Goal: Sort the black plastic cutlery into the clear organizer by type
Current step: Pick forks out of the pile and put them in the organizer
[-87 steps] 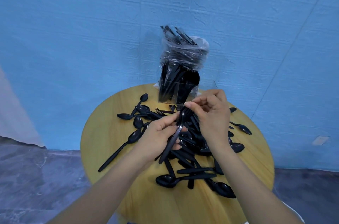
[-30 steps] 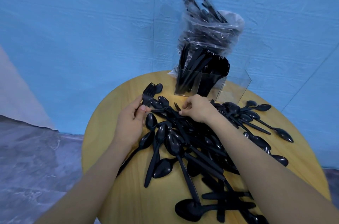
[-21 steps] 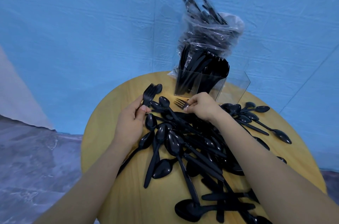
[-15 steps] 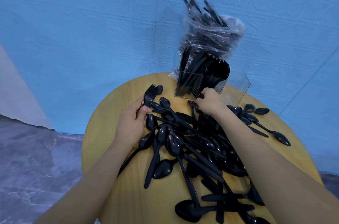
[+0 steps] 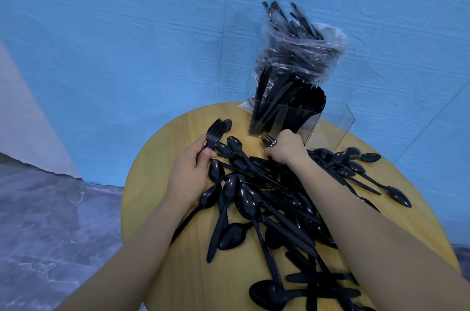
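Picking forks out of the loose pile for the fork slot.

My left hand (image 5: 189, 173) has its fingers clamped on a fork (image 5: 215, 132), tines up, at the left edge of the cutlery pile (image 5: 267, 198) on the bench (image 5: 157, 209). My right hand (image 5: 287, 149) is curled round a second fork (image 5: 268, 142), just in front of the clear organizer (image 5: 284, 122). The organizer stands at the far edge, two sections filled, its right section looks empty; a plastic bag (image 5: 302, 53) of cutlery sits behind. To do it well, I think: lift clear of the tangled spoons, turn the handle down, match the section with forks, drop straight.
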`<state>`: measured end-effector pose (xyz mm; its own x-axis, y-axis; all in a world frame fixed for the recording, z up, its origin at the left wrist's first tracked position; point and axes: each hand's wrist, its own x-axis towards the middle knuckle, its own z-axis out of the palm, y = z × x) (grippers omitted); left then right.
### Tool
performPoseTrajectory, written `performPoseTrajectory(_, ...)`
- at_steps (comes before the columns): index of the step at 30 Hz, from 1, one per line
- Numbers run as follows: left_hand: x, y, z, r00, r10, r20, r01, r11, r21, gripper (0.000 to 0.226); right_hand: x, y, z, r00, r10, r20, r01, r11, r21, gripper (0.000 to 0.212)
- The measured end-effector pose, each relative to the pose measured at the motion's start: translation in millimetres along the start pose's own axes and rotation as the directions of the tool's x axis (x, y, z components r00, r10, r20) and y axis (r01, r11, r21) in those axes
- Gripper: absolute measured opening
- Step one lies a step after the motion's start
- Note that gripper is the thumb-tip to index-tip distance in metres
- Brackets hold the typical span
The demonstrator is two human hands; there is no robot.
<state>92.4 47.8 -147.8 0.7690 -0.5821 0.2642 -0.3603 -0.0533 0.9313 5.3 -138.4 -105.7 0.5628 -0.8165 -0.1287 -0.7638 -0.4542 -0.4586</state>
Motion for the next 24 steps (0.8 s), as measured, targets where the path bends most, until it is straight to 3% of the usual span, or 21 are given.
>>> performPoseTrajectory(3,-0.6,0.8,-0.6,1.0,0.006,0.002,-0.006,1.0,-0.007,0.04,-0.4,-1.2,-3.4,0.998,-0.061,0.007,0.06,0.994,0.097,0.022)
performPoseTrajectory(7,-1.0,1.9,-1.3,1.0,0.012,0.004,-0.012,1.0,-0.01,0.044,-4.0,-7.7,-13.2,0.977,-0.213,0.023,0.203,0.954,0.219,0.029)
performPoseTrajectory(11,-1.1,3.3,-0.3,1.0,0.011,-0.002,-0.011,1.0,-0.017,0.043,-7.7,-11.6,-19.6,0.954,-0.299,-0.014,0.285,0.893,0.349,0.018)
performPoseTrajectory(14,-1.2,2.9,0.3,1.0,-0.003,-0.003,0.003,1.0,-0.021,0.037,-11.8,-13.8,-23.5,0.945,-0.298,-0.131,0.32,0.776,0.543,0.014)
performPoseTrajectory(19,-0.9,1.7,0.0,1.0,-0.006,-0.01,0.006,1.0,-0.014,0.035,-18.4,-19.7,-36.5,0.922,-0.225,-0.316,0.387,0.597,0.702,0.015)
performPoseTrajectory(24,-1.0,2.3,-0.4,1.0,-0.021,-0.015,0.021,1.0,-0.011,0.037,-29.9,-26.2,-48.9,0.926,-0.148,-0.347,0.378,0.382,0.843,0.02)
